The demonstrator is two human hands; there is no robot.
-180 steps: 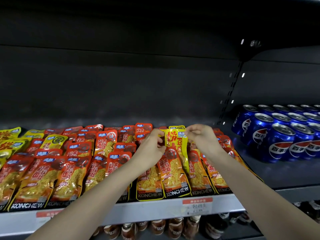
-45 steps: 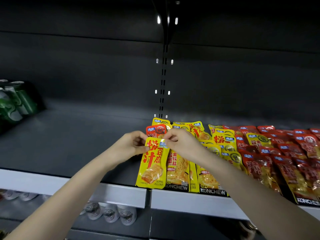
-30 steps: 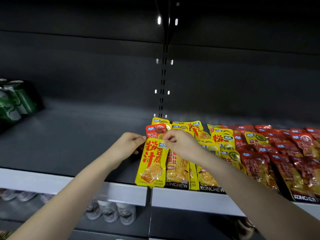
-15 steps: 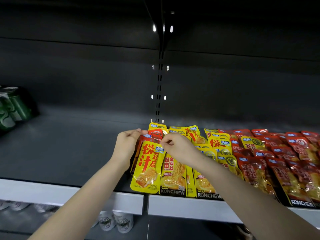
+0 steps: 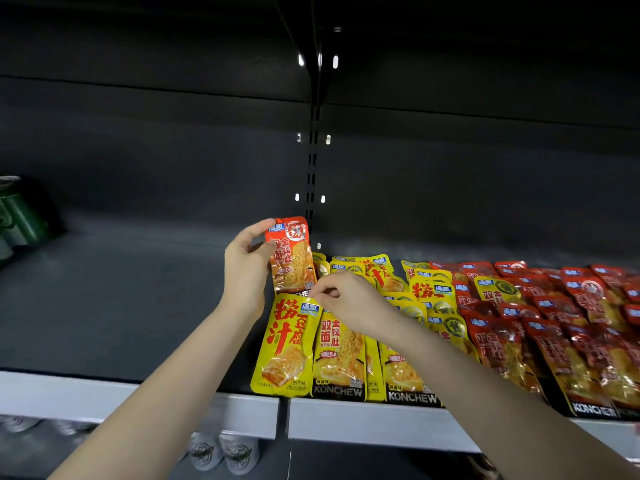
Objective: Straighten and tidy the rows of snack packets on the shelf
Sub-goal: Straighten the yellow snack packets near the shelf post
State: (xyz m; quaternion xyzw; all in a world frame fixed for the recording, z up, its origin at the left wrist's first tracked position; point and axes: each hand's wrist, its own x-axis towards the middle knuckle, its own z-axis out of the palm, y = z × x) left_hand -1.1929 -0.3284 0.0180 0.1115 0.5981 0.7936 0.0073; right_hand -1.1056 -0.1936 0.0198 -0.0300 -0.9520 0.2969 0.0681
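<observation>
Your left hand [image 5: 246, 271] grips an orange-red packet [image 5: 292, 261] along its left edge, thumb on the front and fingers curled behind. It is held upright above the shelf [image 5: 121, 306], at the left end of the snack rows. Your right hand [image 5: 349, 303] sits just below and to the right of it, thumb and forefinger pinching the top right corner of the yellow packet [image 5: 285, 344]. That packet lies at the near left end of the rows, its bottom at the shelf's front lip. Further yellow packets [image 5: 429, 292] run to the right, then red packets [image 5: 571, 327], overlapping and uneven. Green cans [image 5: 20, 213] stand at the far left, well apart from the packets. More cans [image 5: 225, 452] show on the level below.
</observation>
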